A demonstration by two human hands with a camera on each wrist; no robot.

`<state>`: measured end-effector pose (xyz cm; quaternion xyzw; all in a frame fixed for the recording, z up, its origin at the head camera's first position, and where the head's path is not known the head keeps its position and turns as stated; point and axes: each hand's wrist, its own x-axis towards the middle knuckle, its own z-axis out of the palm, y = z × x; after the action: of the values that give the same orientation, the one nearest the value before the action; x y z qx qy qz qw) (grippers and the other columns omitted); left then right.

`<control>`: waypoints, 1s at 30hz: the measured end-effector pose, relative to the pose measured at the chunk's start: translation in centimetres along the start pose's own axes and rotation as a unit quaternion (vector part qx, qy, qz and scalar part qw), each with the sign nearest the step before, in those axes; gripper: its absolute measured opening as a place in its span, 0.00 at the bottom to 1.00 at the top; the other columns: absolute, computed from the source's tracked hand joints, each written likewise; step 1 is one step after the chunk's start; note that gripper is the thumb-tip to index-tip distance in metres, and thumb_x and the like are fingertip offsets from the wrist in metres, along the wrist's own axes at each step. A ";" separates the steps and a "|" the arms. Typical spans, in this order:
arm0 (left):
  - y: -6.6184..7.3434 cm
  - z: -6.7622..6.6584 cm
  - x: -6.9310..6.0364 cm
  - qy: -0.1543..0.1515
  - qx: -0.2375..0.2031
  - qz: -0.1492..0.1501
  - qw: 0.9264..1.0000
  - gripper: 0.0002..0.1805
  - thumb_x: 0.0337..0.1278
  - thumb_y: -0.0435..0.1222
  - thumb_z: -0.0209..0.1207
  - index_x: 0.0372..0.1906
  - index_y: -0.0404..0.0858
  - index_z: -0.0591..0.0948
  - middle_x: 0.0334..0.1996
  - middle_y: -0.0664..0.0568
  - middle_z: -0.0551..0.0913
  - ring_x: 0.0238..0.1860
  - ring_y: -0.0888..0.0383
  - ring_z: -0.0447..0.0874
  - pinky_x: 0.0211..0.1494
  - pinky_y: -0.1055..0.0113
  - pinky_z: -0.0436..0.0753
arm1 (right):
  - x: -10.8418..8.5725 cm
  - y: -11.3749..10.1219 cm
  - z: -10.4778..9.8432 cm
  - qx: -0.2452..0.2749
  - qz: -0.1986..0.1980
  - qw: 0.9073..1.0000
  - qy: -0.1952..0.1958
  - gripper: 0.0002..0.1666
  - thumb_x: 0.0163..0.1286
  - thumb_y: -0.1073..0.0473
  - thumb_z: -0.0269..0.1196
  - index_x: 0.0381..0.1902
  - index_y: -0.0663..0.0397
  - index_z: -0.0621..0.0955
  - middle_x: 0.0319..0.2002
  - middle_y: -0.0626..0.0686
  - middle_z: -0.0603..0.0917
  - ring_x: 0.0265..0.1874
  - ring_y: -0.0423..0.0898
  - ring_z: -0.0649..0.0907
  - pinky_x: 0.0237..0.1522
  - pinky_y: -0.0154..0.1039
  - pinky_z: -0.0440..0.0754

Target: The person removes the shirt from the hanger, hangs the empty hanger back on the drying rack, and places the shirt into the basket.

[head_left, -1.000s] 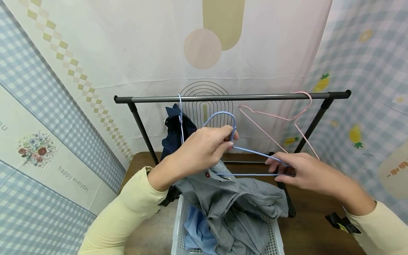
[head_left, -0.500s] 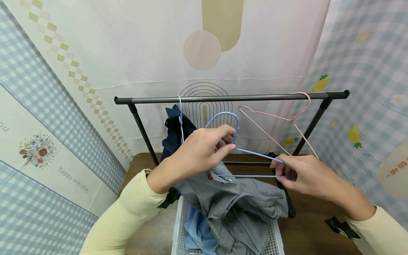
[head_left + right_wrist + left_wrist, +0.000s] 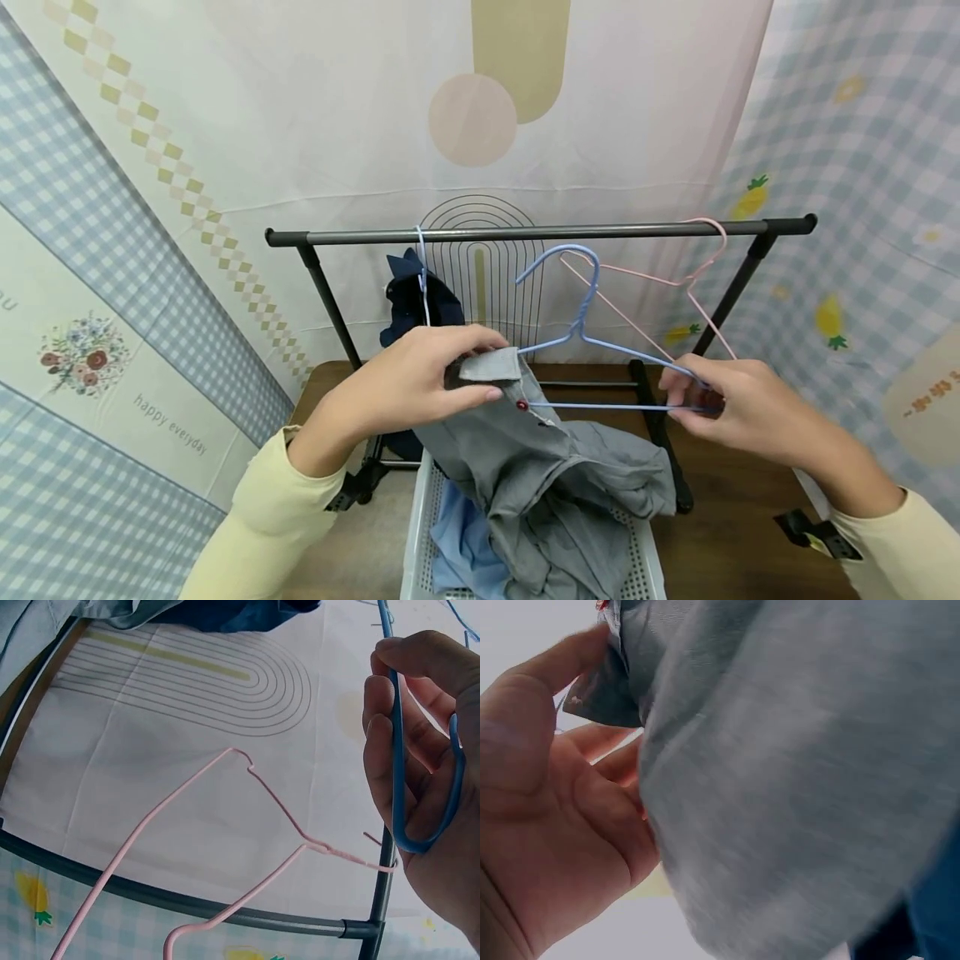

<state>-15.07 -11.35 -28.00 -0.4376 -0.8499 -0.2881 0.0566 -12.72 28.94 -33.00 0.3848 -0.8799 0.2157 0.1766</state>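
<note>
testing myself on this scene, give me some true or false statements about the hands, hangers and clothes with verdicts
1. The right hand holds a blue hanger. True.
2. That hanger hangs on the bar. False: it is off the bar.
3. The left hand is at the collar of the grey garment. True.
4. The pink hanger carries the grey garment. False: it hangs bare on the bar.
5. Light-blue cloth lies in the basket. True.
6. The navy garment hangs by the bar's right end. False: it is nearer the left end.
</note>
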 end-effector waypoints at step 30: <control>-2.9 2.6 -5.4 0.128 -0.003 0.005 0.992 0.17 0.62 0.25 0.66 0.53 0.41 0.88 0.49 0.53 0.91 0.46 0.61 0.89 0.44 0.65 0.87 | -3.0 1.7 -2.4 0.046 0.047 0.997 -0.033 0.33 0.45 0.78 0.77 0.41 0.39 0.81 0.30 0.30 0.81 0.25 0.28 0.78 0.24 0.21 0.73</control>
<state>-13.59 -15.08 -33.30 -0.4012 -0.8327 -0.3442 0.1649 -11.76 33.01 -32.81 0.3574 -0.8916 0.2514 0.1193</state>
